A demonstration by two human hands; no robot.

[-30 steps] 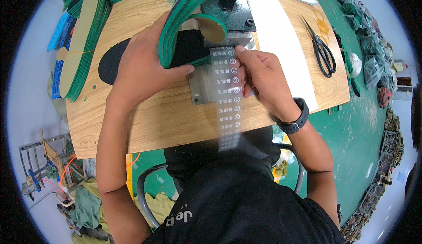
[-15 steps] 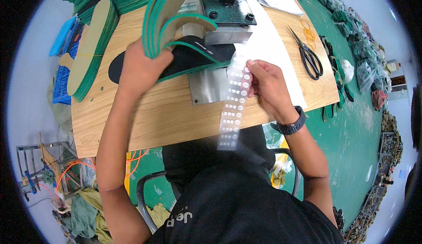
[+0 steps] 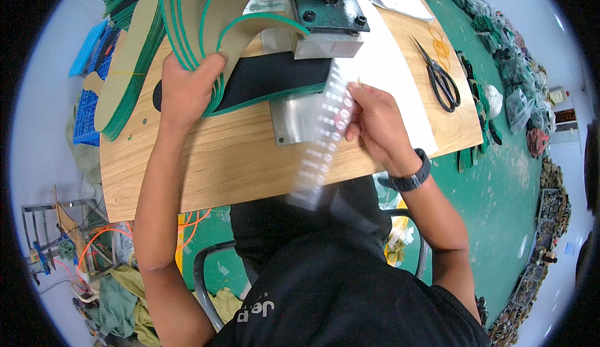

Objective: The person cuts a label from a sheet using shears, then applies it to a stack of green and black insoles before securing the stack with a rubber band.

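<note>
My left hand (image 3: 190, 88) is closed around a fanned bunch of insoles (image 3: 184, 9) with beige faces and green edges, bent upward. Beneath them a black-faced insole (image 3: 275, 75) lies flat, its right end by the metal block (image 3: 328, 46) of a press (image 3: 325, 6). One bent insole reaches from the bunch to the press. Pinched between my right thumb and fingers is a clear strip (image 3: 322, 141) with rows of white print, its lower end blurred and hanging past the table edge. My right hand (image 3: 381, 125) holds it just right of the black insole.
A steel plate (image 3: 290, 122) sits below the press on the wooden table (image 3: 156, 178). Black scissors (image 3: 440, 81) and yellow rubber bands (image 3: 439, 44) lie at the right. Tied insole stacks (image 3: 128, 66) and a blue crate (image 3: 87, 113) are at the left.
My left hand has moved left and slightly down, fanning the insoles wider. The white mark on the black face no longer shows. The strip's lower end has swung left.
</note>
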